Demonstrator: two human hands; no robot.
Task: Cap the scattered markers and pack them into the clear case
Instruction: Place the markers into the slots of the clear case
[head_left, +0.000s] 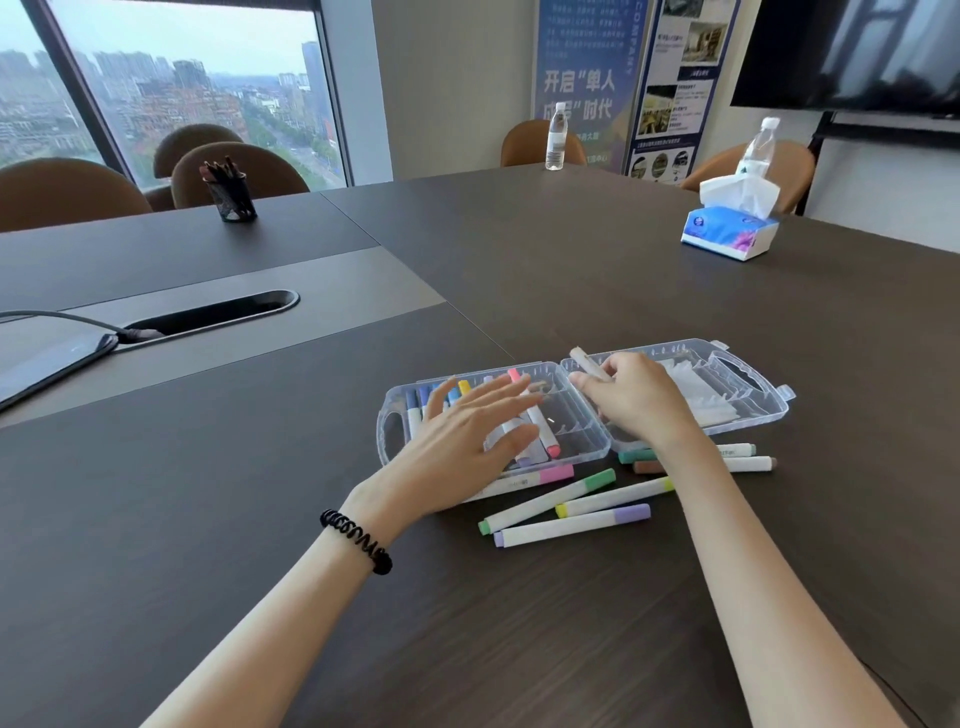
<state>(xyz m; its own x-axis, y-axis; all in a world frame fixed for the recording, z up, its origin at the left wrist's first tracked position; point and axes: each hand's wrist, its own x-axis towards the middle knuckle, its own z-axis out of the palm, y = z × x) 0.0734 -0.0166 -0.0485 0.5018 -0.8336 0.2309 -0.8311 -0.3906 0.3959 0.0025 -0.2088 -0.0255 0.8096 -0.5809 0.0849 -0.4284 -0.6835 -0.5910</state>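
Below clear case (582, 447), approx. 6 markers (571, 525); right hand (636, 400) grips 1.

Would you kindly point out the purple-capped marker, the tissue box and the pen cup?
purple-capped marker (571, 526): head view, middle of its white barrel.
tissue box (727, 231): head view, blue front face.
pen cup (236, 200): head view, dark side wall.
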